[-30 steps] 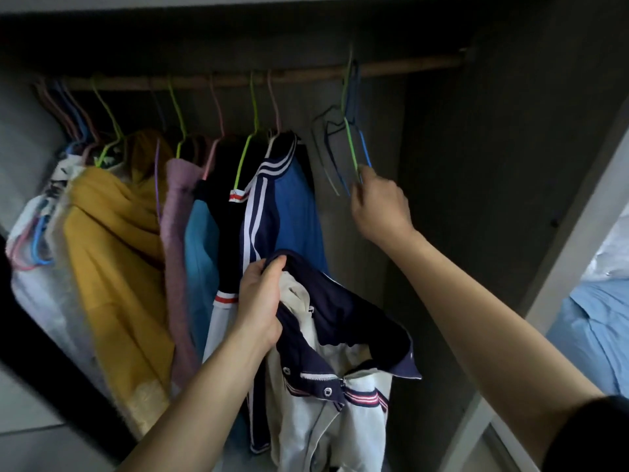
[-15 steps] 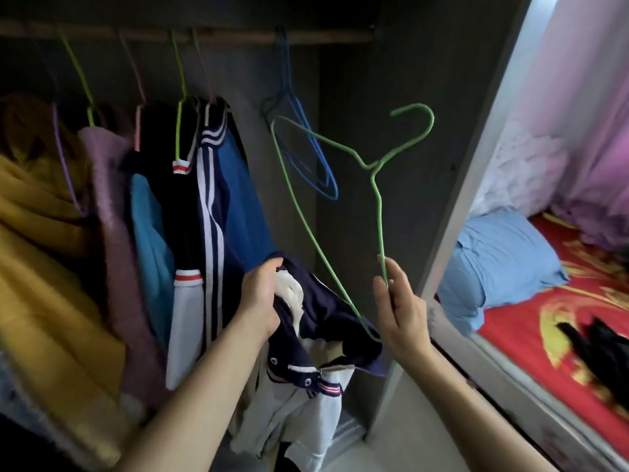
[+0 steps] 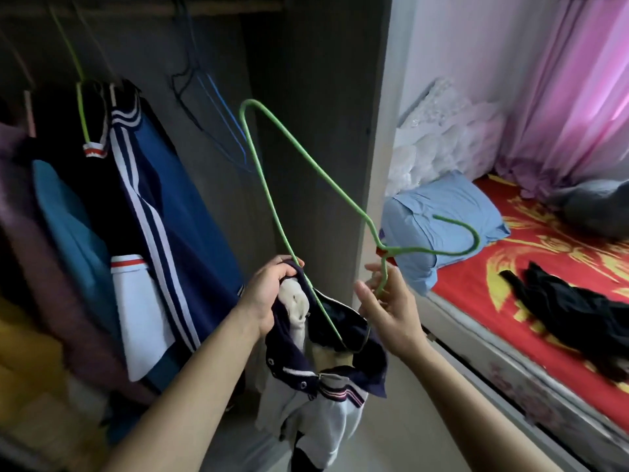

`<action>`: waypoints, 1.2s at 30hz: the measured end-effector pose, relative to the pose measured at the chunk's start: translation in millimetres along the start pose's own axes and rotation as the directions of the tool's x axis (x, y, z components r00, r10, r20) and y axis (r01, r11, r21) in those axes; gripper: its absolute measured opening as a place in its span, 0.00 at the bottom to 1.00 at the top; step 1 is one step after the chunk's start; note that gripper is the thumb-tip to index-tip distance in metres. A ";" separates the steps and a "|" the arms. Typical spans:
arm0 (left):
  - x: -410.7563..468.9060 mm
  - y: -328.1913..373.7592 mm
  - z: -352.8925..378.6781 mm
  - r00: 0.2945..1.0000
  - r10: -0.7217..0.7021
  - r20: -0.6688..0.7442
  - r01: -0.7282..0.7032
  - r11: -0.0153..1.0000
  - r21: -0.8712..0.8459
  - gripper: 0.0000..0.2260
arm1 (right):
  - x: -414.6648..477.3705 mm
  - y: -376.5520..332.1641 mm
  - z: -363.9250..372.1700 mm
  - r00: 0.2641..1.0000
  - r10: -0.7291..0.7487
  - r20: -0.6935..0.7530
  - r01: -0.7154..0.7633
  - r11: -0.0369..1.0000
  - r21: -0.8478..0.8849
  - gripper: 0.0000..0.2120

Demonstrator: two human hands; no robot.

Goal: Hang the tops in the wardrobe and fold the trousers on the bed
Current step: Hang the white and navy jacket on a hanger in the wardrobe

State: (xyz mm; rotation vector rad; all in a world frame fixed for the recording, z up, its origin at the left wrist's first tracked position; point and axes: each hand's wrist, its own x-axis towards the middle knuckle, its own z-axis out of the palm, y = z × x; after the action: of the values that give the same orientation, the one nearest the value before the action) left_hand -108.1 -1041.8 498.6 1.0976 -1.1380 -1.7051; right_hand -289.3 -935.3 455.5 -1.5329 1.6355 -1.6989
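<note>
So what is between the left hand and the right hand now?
In the head view, the green hanger crosses that gap, its lower end going into the navy collar of the top held by the left hand; the right hand holds its neck.

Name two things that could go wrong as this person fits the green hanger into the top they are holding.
1. The right hand grips the green wire hanger only loosely by its fingers, near the neck; it could twist or drop.
2. The left hand bunches the navy-and-white top at the collar, so the hanger's lower corner, already inside the opening, may snag the fabric instead of reaching a shoulder.
</note>
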 end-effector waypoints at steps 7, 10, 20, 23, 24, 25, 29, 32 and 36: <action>14.0 -43.8 58.8 0.985 0.080 -0.150 -0.020 0.931 0.365 0.03 | 16.0 -14.7 -79.1 0.994 0.096 -0.053 -0.079 0.962 0.260 0.11; 25.0 -54.7 71.8 0.980 0.112 -0.162 -0.034 0.904 0.425 0.04 | 12.3 -8.7 -123.2 0.973 0.226 -0.038 -0.192 0.893 0.406 0.09; 40.3 -71.9 110.3 0.916 0.344 -0.208 -0.110 0.711 0.694 0.08 | 14.7 10.1 -241.3 0.975 0.202 0.091 -0.202 0.979 -0.013 0.18; 44.5 -72.6 119.3 0.902 0.393 -0.176 -0.147 0.664 0.733 0.06 | 7.1 17.3 -253.3 0.918 0.259 0.300 -0.226 0.964 -0.142 0.14; 44.9 -71.6 121.3 0.896 0.411 -0.165 -0.151 0.634 0.759 0.07 | 5.2 18.4 -254.4 0.887 0.294 0.357 -0.230 0.950 -0.210 0.13; 44.9 -69.9 122.3 0.887 0.434 -0.155 -0.153 0.593 0.790 0.08 | 3.6 17.7 -254.0 0.858 0.330 0.395 -0.231 0.933 -0.277 0.12; 35.3 -53.7 120.0 0.834 0.551 -0.030 -0.183 0.328 0.927 0.10 | 1.8 -3.4 -242.9 0.771 0.430 0.470 -0.225 0.874 -0.431 0.13; 24.7 -43.3 114.0 0.801 0.583 0.135 -0.240 0.106 0.965 0.09 | 7.0 -20.8 -229.2 0.776 0.393 0.493 -0.210 0.899 -0.385 0.13; 8.9 -31.9 117.5 0.736 0.632 0.244 -0.367 0.069 0.928 0.05 | 18.7 -17.8 -170.9 0.754 0.430 0.496 -0.320 0.901 -0.294 0.10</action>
State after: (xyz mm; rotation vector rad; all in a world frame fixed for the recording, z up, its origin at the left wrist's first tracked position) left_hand -226.0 -1010.4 492.3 1.2310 -2.1748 -0.0954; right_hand -430.4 -858.7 519.6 -1.4570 1.6626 -0.7973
